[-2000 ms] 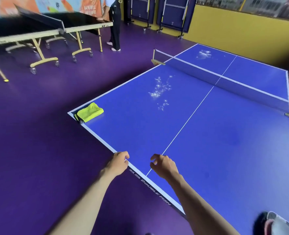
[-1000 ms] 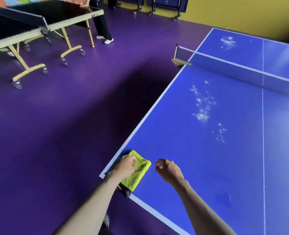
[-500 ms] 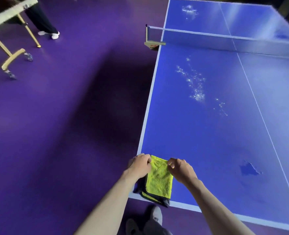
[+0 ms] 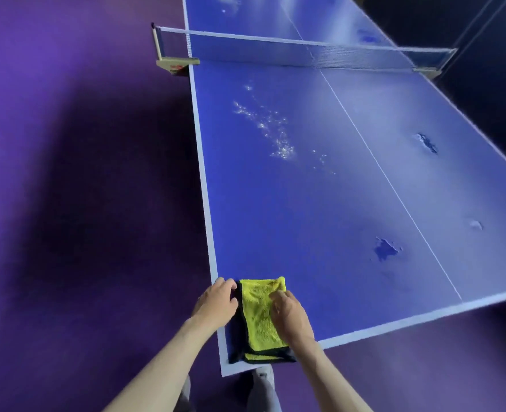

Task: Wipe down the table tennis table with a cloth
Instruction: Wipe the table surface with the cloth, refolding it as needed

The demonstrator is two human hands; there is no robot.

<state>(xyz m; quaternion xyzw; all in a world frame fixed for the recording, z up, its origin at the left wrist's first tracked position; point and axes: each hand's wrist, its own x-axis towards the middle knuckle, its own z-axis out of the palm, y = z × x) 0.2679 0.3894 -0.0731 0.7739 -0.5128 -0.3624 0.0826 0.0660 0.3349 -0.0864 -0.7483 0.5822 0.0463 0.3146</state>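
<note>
1. Two hands on cloth (image 4: 259, 316) at table (image 4: 275, 218) corner: left hand (image 4: 217, 301) fingers curled at its left edge, right hand (image 4: 289, 315) fingers curled, pinching its right side.
2. No wiping yet, seemingly: droplets (image 4: 272, 132) far beyond fingertips, wet patch (image 4: 387, 248) right of them.
3. Whole surface left.

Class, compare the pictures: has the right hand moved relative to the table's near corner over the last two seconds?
Yes. The right hand moved left along the table end, from the centre line onto the cloth.
</note>
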